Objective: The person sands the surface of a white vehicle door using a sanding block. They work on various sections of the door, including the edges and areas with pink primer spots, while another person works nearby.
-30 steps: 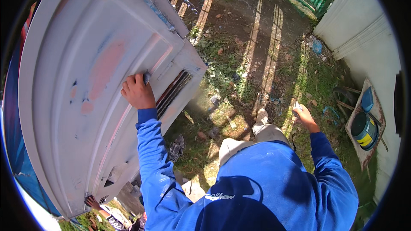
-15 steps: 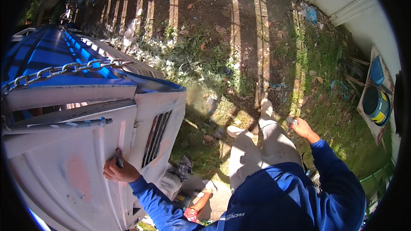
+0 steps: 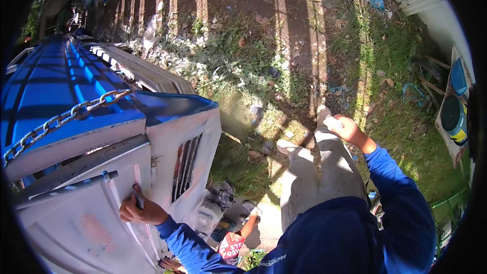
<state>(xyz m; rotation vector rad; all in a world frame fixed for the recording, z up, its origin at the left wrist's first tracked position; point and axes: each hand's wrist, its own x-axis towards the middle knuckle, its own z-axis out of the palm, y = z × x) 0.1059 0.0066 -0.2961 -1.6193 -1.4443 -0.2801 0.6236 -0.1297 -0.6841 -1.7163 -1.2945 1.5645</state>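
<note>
My left hand (image 3: 144,209) is closed around a small flat grey-black piece (image 3: 138,196), pressed against a raised rib of the white metal door panel (image 3: 76,218). Whether the piece is a scraper or a sanding pad I cannot tell. The panel bears a pinkish patch (image 3: 95,229) to the left of that hand. A grey pipe-like bar (image 3: 66,189) runs across the panel's upper part. Out over my legs, my right hand (image 3: 350,131) is closed on a small whitish, crumpled-looking thing (image 3: 332,122), mostly covered by the fingers.
A rusty chain (image 3: 76,111) hangs above the blue ribbed roof (image 3: 86,76). Beside the panel is a louvred vent (image 3: 186,167). Below, another person's red clothing (image 3: 231,247) and arm show; a further hand (image 3: 170,264) touches the panel's lower edge. A bucket (image 3: 453,120) stands at far right.
My right hand has moved left and up, over my shin. My left hand stays on the panel, slightly lower in view. The view has shifted, and more of the person below shows.
</note>
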